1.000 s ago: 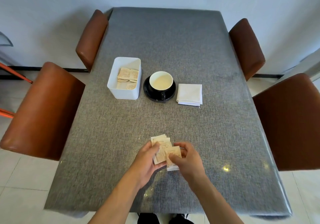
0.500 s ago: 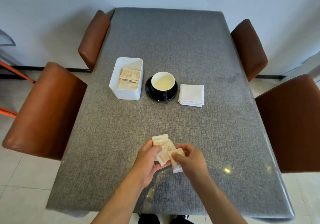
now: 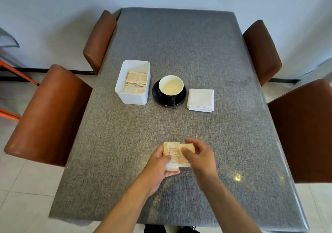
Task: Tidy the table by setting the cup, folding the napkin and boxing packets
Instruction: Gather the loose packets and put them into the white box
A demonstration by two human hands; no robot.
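Both hands grip a small stack of beige paper sachets (image 3: 175,153) at the near table edge: left hand (image 3: 158,166) pinches the left side, right hand (image 3: 199,159) the right. The sachets appear light, thin and prone to sliding; grip across the stack's edges for transfer to the white rectangular plastic box (image 3: 133,96).

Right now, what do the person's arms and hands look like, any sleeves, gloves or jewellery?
Both forearms are bare as far as the frame shows, with no sleeve in view. The left hand and right hand wear no gloves, and no watch, band or ring shows, though motion blur could hide something small.
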